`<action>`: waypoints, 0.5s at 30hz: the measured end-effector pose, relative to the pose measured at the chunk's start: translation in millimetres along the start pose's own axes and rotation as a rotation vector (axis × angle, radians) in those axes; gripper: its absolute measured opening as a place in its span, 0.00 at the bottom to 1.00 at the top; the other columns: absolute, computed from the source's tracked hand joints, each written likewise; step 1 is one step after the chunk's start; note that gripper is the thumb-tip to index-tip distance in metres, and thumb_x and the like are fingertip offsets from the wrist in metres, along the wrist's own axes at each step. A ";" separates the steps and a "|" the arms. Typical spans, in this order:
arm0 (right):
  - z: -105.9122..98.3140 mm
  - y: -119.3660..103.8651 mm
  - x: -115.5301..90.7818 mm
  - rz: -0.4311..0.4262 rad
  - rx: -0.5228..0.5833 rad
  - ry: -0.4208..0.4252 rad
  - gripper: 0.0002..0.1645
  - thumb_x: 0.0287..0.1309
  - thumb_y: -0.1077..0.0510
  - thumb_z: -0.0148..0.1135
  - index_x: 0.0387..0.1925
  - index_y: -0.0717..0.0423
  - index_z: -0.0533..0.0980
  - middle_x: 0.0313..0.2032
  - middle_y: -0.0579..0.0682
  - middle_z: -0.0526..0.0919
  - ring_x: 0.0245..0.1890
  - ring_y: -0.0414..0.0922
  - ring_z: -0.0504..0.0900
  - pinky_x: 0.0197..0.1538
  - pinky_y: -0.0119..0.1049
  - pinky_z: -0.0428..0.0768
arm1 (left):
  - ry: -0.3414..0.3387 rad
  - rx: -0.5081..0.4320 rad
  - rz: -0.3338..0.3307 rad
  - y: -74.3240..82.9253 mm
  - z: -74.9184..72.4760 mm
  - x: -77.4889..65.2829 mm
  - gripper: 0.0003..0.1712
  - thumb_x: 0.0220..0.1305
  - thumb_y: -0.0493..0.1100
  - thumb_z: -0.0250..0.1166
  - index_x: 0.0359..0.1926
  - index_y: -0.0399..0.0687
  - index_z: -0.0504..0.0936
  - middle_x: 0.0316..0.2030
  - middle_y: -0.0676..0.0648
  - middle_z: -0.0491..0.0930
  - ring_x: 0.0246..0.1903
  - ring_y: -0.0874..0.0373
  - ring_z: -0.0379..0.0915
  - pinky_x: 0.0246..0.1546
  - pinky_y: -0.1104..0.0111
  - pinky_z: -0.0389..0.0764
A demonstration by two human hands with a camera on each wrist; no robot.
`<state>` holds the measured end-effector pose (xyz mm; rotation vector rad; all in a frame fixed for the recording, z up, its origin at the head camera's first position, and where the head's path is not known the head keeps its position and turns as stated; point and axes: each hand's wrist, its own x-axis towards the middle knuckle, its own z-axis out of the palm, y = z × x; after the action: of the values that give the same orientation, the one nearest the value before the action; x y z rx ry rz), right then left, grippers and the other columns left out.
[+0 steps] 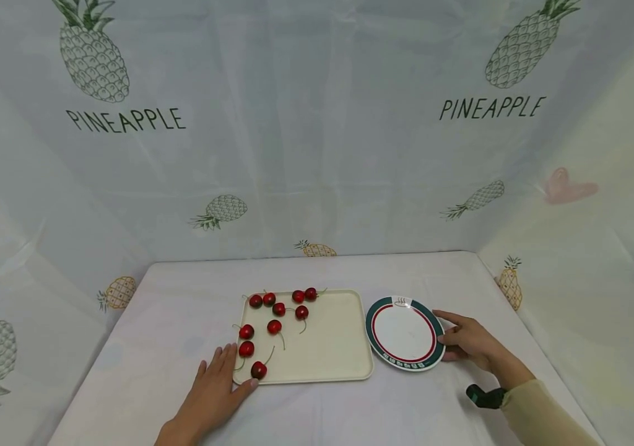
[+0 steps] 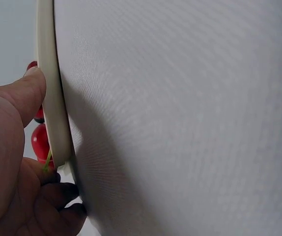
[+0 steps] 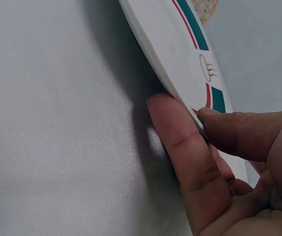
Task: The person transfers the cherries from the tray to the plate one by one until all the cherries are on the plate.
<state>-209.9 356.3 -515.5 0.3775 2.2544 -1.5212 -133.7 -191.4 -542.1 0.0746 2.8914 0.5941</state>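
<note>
A cream rectangular tray (image 1: 325,347) lies on the white-covered table, with several dark red cherries (image 1: 274,326) with stems, mostly in its left half. My left hand (image 1: 209,391) rests at the tray's near left corner, fingers extended along the left side. Its thumb (image 2: 30,91) touches the front rim in the left wrist view. Right of the tray is a round white plate (image 1: 403,334) with a green band and a red ring. My right hand (image 1: 470,341) pinches the plate's right rim, thumb (image 3: 239,130) above and a finger (image 3: 178,142) beneath.
The white table cover (image 1: 317,412) extends around the tray and plate. Behind the table hangs a pale curtain (image 1: 317,155) printed with pineapples, and similar cloth closes both sides. A black strap-like piece (image 1: 486,396) sits at my right wrist, by the beige sleeve (image 1: 542,412).
</note>
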 end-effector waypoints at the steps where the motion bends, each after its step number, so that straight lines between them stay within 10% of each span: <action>1: -0.4 0.1 -0.4 -0.004 -0.008 0.005 0.46 0.67 0.69 0.65 0.82 0.56 0.57 0.44 0.61 0.72 0.32 0.49 0.83 0.38 0.43 0.88 | 0.002 0.001 0.003 0.2 0.1 0.1 0.61 0.66 0.74 0.63 0.80 0.31 0.58 0.78 0.27 0.59 0.79 0.28 0.48 0.74 0.30 0.46; 15: -7.5 4.6 2.5 -0.021 -0.045 0.024 0.45 0.68 0.69 0.63 0.81 0.56 0.58 0.44 0.60 0.71 0.32 0.50 0.83 0.37 0.42 0.88 | -0.004 -0.012 -0.003 3.7 -4.3 -2.2 0.61 0.67 0.72 0.64 0.80 0.30 0.57 0.78 0.27 0.58 0.79 0.27 0.48 0.75 0.30 0.46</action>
<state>-211.3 365.0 -518.0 0.3625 2.3135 -1.4813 -132.3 -189.9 -536.4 0.0690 2.8833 0.6098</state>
